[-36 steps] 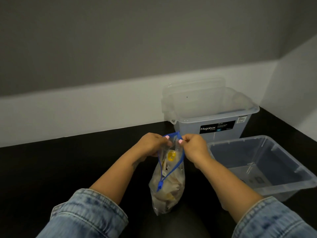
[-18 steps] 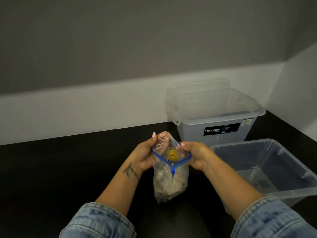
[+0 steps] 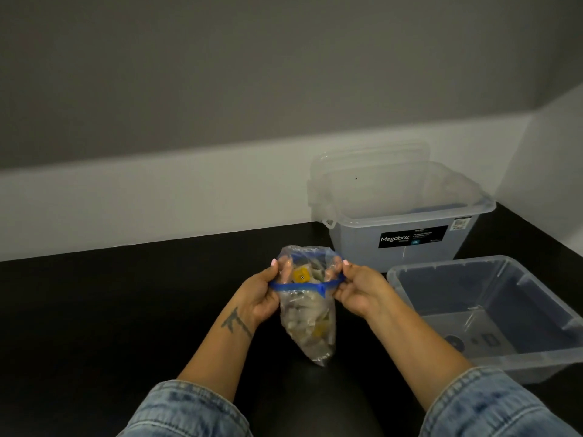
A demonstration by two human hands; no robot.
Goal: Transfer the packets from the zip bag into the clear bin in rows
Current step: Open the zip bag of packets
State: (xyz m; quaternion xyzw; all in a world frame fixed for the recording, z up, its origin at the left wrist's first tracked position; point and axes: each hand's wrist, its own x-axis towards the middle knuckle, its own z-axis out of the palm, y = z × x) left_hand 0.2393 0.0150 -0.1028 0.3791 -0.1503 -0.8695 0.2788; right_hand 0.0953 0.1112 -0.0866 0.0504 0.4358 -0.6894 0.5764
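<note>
A clear zip bag with a blue zip rim stands on the black table, stuffed with several pale and yellow packets. My left hand grips the left side of its rim and my right hand grips the right side, fingers tucked inside, holding the mouth stretched wide. A low clear bin sits just right of my right hand, with nothing inside but labels on its floor.
A taller clear bin with a black Megabox label stands behind, against the white wall, a clear lid leaning behind it. The black table stretches left. A wall corner closes the right side.
The bag's zip, nearly closed a second ago, has been pulled apart; both hands slid to opposite sides of the rim and the mouth now gapes wide.
</note>
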